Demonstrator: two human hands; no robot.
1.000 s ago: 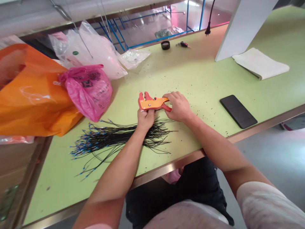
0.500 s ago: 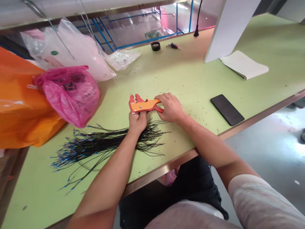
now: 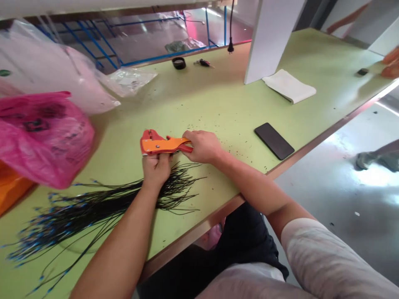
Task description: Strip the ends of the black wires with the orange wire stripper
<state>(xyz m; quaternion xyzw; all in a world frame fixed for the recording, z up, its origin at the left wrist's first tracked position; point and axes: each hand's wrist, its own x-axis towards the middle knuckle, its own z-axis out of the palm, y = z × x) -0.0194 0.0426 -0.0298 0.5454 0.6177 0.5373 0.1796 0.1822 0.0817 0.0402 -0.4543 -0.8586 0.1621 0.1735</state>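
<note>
An orange-and-red self-adjusting wire stripper [image 3: 159, 144] lies level above the green table, its jaws pointing left. My left hand [image 3: 156, 170] grips its body from below, and my right hand [image 3: 202, 146] closes around its handle end. A few black wires run under the tool near my left hand, but the jaws' contents are too small to tell. A loose bundle of thin black wires with blue ends [image 3: 93, 211] spreads across the table beneath my left forearm.
Black insulation bits [image 3: 215, 133] are scattered on the green table [image 3: 215, 95]. A black phone [image 3: 274, 141] lies to the right, near the table edge. A pink plastic bag [image 3: 40, 139] and an orange bag [image 3: 9, 185] sit at left. A white pillar [image 3: 271, 41] stands behind.
The whole scene has shifted left in view as the head turned right. The stripper now sits more level, and both hands keep hold of it.
</note>
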